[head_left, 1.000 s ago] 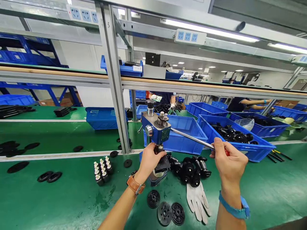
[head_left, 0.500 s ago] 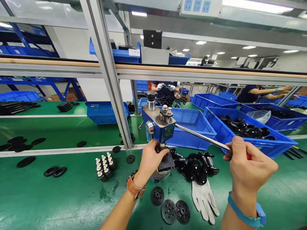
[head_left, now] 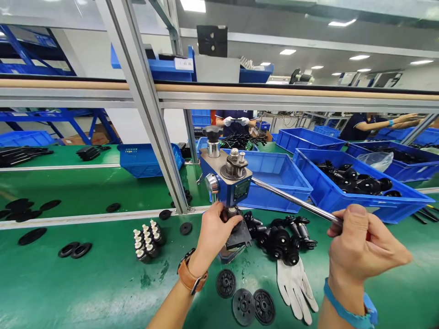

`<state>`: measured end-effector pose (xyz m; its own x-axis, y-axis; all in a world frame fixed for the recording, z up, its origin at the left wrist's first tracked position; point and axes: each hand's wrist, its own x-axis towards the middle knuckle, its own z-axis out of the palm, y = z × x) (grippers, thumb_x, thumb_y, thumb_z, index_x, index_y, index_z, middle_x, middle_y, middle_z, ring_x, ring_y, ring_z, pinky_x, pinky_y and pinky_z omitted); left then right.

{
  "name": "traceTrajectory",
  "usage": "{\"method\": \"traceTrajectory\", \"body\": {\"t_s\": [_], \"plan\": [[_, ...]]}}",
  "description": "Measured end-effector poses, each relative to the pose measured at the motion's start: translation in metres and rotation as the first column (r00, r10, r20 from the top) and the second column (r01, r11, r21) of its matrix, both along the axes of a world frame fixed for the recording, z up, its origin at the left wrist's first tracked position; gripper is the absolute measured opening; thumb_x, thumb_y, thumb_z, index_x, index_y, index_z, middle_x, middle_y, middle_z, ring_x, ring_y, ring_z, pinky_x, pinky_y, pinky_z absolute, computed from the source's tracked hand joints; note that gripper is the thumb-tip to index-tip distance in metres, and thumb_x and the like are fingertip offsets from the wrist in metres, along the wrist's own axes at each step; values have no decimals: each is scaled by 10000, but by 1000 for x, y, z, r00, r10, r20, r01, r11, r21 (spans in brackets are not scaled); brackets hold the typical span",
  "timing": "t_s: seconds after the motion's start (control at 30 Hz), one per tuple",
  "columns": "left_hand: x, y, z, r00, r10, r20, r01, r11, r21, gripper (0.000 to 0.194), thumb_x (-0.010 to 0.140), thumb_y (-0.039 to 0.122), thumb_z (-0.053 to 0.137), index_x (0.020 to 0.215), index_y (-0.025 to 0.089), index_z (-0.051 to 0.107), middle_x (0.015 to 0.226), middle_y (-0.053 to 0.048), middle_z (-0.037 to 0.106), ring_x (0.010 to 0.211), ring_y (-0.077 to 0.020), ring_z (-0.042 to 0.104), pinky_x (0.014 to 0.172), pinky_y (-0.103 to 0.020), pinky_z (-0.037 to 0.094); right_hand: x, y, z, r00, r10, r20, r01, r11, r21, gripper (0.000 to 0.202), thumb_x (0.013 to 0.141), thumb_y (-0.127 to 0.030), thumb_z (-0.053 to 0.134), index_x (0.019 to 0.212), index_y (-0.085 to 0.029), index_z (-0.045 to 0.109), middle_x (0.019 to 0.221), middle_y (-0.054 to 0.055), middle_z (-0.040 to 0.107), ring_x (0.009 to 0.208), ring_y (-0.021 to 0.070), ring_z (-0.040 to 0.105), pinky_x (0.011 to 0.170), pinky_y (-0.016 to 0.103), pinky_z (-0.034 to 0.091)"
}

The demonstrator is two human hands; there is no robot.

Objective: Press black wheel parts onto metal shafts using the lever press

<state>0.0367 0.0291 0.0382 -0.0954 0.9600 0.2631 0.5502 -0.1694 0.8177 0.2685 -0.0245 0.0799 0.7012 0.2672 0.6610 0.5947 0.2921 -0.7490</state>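
Note:
A blue hand lever press (head_left: pixel 224 183) stands on the green bench, with a dark knob on top and a metal base plate. My left hand (head_left: pixel 214 233) reaches under its ram, thumb and fingers curled round a small black part (head_left: pixel 224 214) on the base, mostly hidden by the fingers. My right hand (head_left: pixel 365 244) is closed around the grip of the press's long metal lever (head_left: pixel 295 197), which slopes down to the right. Close in front of the press lie three black ribbed discs (head_left: pixel 243 306). Black wheel-like parts (head_left: pixel 281 237) are heaped just right of it.
A white glove (head_left: pixel 297 290) lies below the heap. Several black parts with white tips (head_left: pixel 148 240) stand to the left, near flat black rings (head_left: pixel 75 249). Behind are blue bins (head_left: pixel 281 178), an aluminium post (head_left: pixel 147 105), and co-workers, one in white gloves (head_left: pixel 236 121).
The view has shifted slightly. My right hand has moved a little right and down with the lever. My left hand stays at the black part under the ram.

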Motion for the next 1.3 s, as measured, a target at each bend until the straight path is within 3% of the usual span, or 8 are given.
{"method": "traceTrajectory", "body": {"t_s": [0.2, 0.3, 0.47, 0.53, 0.67, 0.83, 1.1, 1.3], "plan": [[-3, 1, 2, 1000, 4, 24, -5, 999, 35, 303, 726, 318, 797, 639, 212, 528, 644, 34, 548, 608, -143, 489, 605, -277, 344, 11, 3, 6, 990, 143, -2, -143, 990, -14, 429, 964, -516, 634, 724, -168, 709, 513, -18, 523, 453, 129, 511, 469, 271, 402], [-4, -10, 1, 980, -60, 188, 61, 998, 1, 232, 708, 367, 793, 744, 189, 649, 666, 17, 609, 617, -152, 529, 602, -278, 389, 9, -3, 2, 950, 313, -24, -310, 947, 84, 436, 975, -541, 615, 1183, -167, 693, 874, 54, 690, 599, 153, 651, 514, 268, 497], [13, -43, -8, 648, -175, 741, 409, 901, -144, 628, 627, 649, 869, 1012, 175, 723, 877, -36, 724, 690, -158, 660, 700, -299, 549, -21, -23, -54, 710, 686, 160, -655, 726, -211, 841, 878, -587, 729, 1577, -254, 401, 1443, 174, 578, 1171, 292, 683, 931, 397, 606], [29, -52, -16, 574, -193, 796, 502, 851, -156, 660, 579, 655, 915, 994, 172, 739, 921, -60, 744, 741, -167, 685, 754, -305, 574, -30, -30, -79, 628, 775, 71, -710, 608, -355, 841, 835, -554, 787, 1543, -252, 449, 1440, 156, 601, 1226, 308, 664, 1005, 406, 583], [64, -63, -45, 535, -262, 803, 620, 768, -163, 663, 650, 709, 860, 997, 155, 755, 992, -115, 769, 879, -231, 722, 835, -358, 602, -22, -40, -105, 685, 713, -151, -716, 620, -321, 477, 849, -443, 772, 1250, -228, 627, 1093, 70, 729, 934, 219, 727, 832, 324, 619], [82, -64, -90, 643, -336, 688, 588, 792, -163, 698, 717, 700, 795, 1147, 158, 709, 1164, -182, 759, 1065, -299, 733, 923, -414, 591, 45, -19, -91, 559, 595, -578, -755, 653, -57, 472, 706, -499, 866, 974, -193, 626, 674, -23, 639, 414, 112, 523, 333, 214, 409], [101, -49, -124, 903, -357, 241, 379, 924, -54, 434, 882, 337, 591, 1261, 132, 639, 1294, -203, 681, 1191, -322, 670, 1004, -491, 558, 197, 70, 11, 667, 488, -563, -571, 820, 34, 353, 955, -540, 613, 895, -196, 557, 832, 51, 667, 766, 142, 701, 691, 258, 624], [145, -8, -119, 930, -354, -95, 359, 933, 30, 448, 879, 208, 610, 1323, 151, 598, 1425, -193, 611, 1403, -350, 520, 1203, -531, 380, 139, 65, -62, 766, 521, -375, -620, 753, -220, 443, 722, -433, 834, 1064, -183, 704, 1078, 108, 752, 991, 242, 726, 967, 450, 589]]}}
